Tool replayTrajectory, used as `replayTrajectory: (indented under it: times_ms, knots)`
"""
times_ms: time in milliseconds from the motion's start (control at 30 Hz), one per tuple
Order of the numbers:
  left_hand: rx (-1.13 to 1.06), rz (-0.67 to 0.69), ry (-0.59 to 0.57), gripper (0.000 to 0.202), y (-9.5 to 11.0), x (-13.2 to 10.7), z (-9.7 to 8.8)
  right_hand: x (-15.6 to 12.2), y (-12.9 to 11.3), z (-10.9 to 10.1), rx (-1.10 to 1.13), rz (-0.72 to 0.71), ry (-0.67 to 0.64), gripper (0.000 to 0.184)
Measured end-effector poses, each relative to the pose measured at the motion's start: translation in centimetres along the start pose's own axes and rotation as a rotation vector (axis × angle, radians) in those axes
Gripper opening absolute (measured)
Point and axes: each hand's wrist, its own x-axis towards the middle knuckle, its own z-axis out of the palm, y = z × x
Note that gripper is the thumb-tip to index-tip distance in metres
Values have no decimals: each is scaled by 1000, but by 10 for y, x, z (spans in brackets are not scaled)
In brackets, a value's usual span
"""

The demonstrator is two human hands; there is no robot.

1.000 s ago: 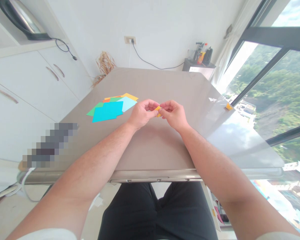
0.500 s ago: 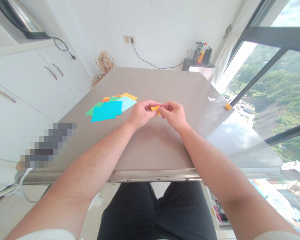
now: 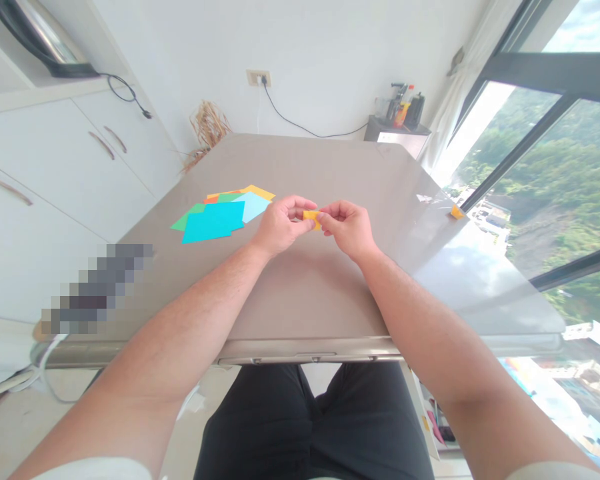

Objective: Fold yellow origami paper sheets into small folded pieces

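A small folded piece of yellow paper [image 3: 311,215] is held between my two hands above the table. My left hand [image 3: 283,225] pinches its left side between thumb and fingers. On the other side, my right hand [image 3: 349,228] grips it with thumb and index finger. Fingertips cover part of the paper, so its full shape is hidden. Left of my left hand lies a fanned-out pile of coloured paper sheets [image 3: 215,221], with blue on top and pale blue, green, orange and yellow showing beneath.
The grey table [image 3: 310,300] has a small folded yellow paper piece [image 3: 457,212] at its right edge by the window. A pixelated dark object [image 3: 100,287] lies at the front left. Bottles [image 3: 405,107] stand on a small cabinet behind. Dried stalks [image 3: 209,125] are at the back left.
My left fingers have lifted and spread slightly off the yellow paper, showing a little more of it. Both hands stay in nearly the same place, and the sheets have not moved.
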Motion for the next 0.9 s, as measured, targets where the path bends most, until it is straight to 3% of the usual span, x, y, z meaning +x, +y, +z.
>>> replayTrajectory:
  times_ms: [467,900]
  knots:
    - [26,18,23,28,-2,0,2,2,5,1,-5,18,-32,11]
    - [14,24,22,23,-5,1,3,3,5,4,175,93,-81,11]
